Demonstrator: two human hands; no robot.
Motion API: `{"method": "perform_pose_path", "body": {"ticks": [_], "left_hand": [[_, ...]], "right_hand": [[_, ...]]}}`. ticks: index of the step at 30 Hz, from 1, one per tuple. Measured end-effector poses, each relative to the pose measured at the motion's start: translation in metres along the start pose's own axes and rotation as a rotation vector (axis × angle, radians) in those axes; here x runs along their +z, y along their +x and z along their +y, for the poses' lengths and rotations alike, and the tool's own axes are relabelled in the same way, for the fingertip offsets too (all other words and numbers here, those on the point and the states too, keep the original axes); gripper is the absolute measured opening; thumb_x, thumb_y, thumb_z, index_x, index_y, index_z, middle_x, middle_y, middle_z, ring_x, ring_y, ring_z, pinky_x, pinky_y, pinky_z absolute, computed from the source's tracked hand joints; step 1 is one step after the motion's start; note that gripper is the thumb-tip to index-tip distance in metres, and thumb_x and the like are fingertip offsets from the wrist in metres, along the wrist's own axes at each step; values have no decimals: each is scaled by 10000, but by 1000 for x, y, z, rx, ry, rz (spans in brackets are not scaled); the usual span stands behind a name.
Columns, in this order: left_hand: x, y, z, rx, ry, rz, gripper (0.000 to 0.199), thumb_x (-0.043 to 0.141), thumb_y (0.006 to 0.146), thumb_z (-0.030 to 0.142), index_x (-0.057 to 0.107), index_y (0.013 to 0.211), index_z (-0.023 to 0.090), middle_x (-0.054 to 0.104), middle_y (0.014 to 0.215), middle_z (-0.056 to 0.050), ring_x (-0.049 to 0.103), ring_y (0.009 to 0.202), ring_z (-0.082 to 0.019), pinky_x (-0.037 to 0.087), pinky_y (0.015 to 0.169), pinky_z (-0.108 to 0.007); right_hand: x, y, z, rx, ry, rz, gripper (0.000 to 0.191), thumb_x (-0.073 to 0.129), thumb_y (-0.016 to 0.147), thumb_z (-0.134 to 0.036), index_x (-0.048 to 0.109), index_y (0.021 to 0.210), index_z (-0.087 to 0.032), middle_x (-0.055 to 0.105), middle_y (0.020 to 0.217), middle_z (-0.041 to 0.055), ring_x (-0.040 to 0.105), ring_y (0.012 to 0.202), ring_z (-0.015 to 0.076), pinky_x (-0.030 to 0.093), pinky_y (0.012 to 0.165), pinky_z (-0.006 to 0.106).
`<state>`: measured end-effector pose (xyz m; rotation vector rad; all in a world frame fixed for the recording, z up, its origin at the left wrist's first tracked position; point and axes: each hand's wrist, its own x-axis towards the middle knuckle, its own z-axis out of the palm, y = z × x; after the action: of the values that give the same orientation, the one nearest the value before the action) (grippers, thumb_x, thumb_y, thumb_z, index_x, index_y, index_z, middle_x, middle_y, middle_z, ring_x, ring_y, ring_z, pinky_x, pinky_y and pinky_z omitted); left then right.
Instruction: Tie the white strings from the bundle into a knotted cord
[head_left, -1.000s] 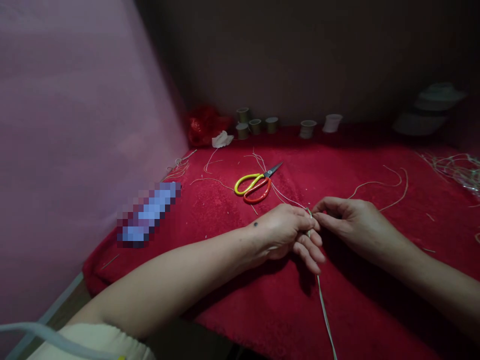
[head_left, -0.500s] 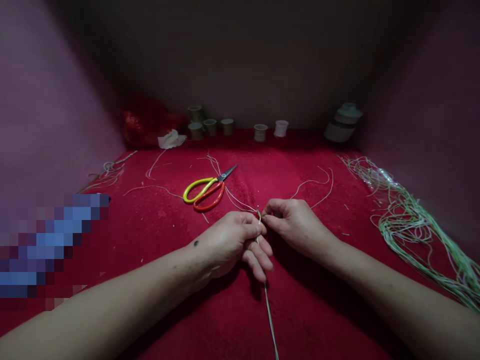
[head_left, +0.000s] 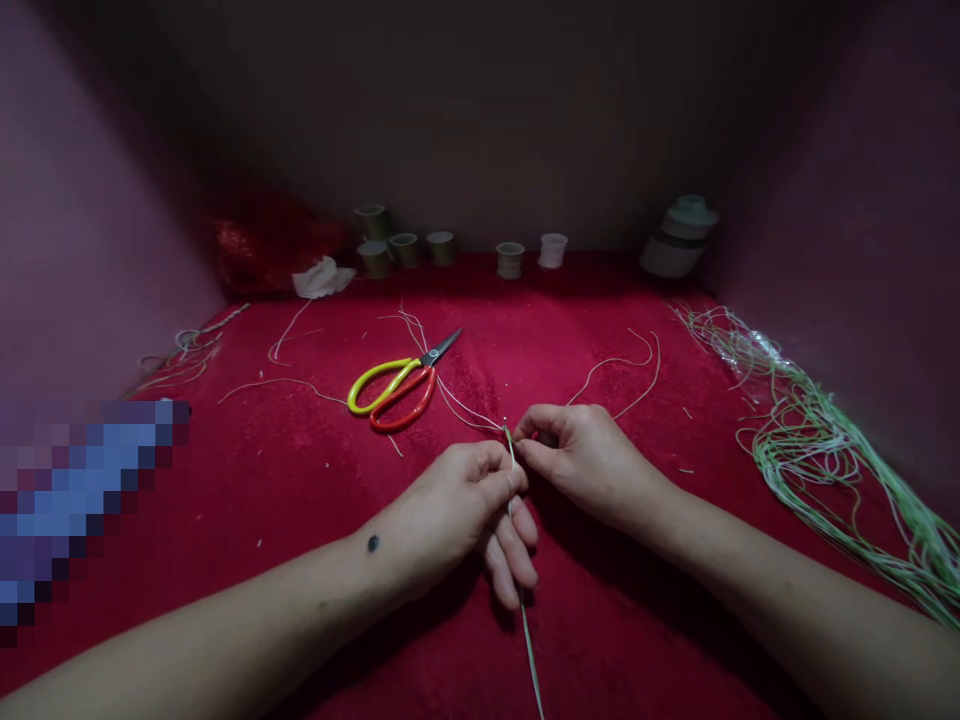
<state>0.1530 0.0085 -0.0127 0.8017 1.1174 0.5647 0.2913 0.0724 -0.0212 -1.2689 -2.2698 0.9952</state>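
Thin pale green and white cord (head_left: 530, 645) runs from the near edge up through my left hand (head_left: 491, 510). Thumb and forefinger of that hand pinch it, while the other fingers are loosely curled beneath. Just beyond the pinch, at a small green knotted spot (head_left: 508, 434), my right hand (head_left: 581, 450) has its thumb and forefinger closed on a cord end too fine to see clearly. From the knot, two thin strands (head_left: 469, 408) lead away to the scissors (head_left: 397, 385), which have one yellow and one red handle and lie under or against them.
A red cloth (head_left: 300, 480) covers the surface. Bundled green and white cords (head_left: 817, 440) lie at the right. Along the back stand several thread spools (head_left: 510, 261), a white bottle (head_left: 679, 240), crumpled tissue (head_left: 322, 278) and a red plastic bag (head_left: 274, 240). Loose cord pieces are scattered about.
The whole view has shifted slightly, so things sit a little further left. Both hands keep their pinches close together at the knot, with only slight finger movement.
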Motion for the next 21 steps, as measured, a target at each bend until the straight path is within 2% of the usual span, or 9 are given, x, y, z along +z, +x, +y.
{"method": "perform_pose_path", "body": {"ticks": [9, 14, 17, 21], "left_hand": [[0, 0, -2, 13, -30, -4, 177, 389, 860, 298, 411, 751, 159, 608, 482, -60, 569, 350, -167, 397, 321, -206], [-2, -1, -1, 64, -156, 22, 99, 382, 850, 224, 439, 822, 147, 644, 634, -81, 609, 427, -182, 470, 350, -259], [-5, -2, 1, 64, -228, 21, 106, 350, 838, 154, 452, 859, 135, 647, 655, -100, 613, 444, -182, 491, 350, -275], [-8, -5, 2, -4, -266, -51, 153, 349, 804, 85, 474, 885, 116, 646, 614, -112, 610, 431, -180, 474, 312, -240]], "right_hand": [[-4, 0, -3, 3, -8, -37, 142, 499, 745, -164, 641, 738, -157, 567, 605, -3, 441, 528, 68, 310, 518, 192], [-12, -1, -5, 61, 8, -99, 111, 527, 733, -181, 621, 690, -141, 562, 597, 4, 446, 524, 66, 310, 499, 185], [-14, -3, -6, 103, 95, -123, 123, 526, 744, -206, 608, 687, -134, 550, 583, 4, 440, 512, 62, 307, 474, 178], [-15, -6, -9, 186, 330, -175, 128, 522, 759, -229, 567, 684, -137, 469, 477, -36, 357, 401, 34, 273, 399, 161]]}}
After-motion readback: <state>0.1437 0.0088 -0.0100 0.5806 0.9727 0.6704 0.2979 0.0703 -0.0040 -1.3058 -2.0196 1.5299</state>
